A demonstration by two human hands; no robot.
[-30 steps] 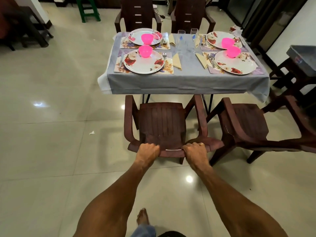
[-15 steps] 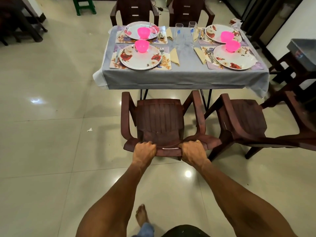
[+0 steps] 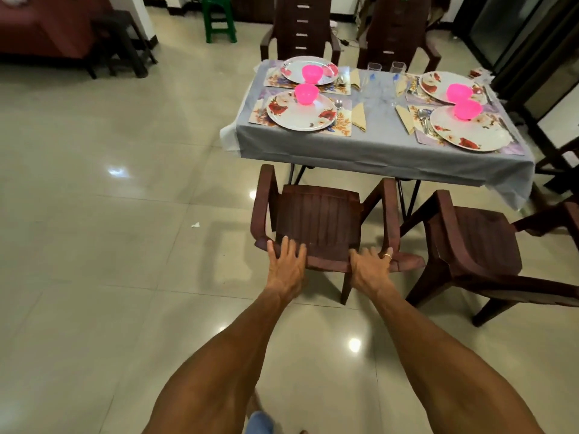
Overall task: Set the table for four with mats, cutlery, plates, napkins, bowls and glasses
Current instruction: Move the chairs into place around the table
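- The left hand (image 3: pixel 285 267) lies flat on the top rail of the brown plastic armchair (image 3: pixel 319 220), fingers straight and spread, gripping nothing.
- The right hand (image 3: pixel 371 268) (a ring on one finger) also rests there, fingers loosely extended.
- The armchair stands just beside the desk's (image 3: pixel 376 151) near edge, by the left corner.
- On the desk: four floral plates (image 3: pixel 300 115) on mats, each bearing a pink bowl (image 3: pixel 306 93), with folded napkins (image 3: pixel 358 115) and two glasses (image 3: pixel 398 68) mid-desk.

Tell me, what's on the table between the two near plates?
In the head view, between the left near plate and the right near plate lie two folded napkins, some cutlery and bare grey tablecloth.
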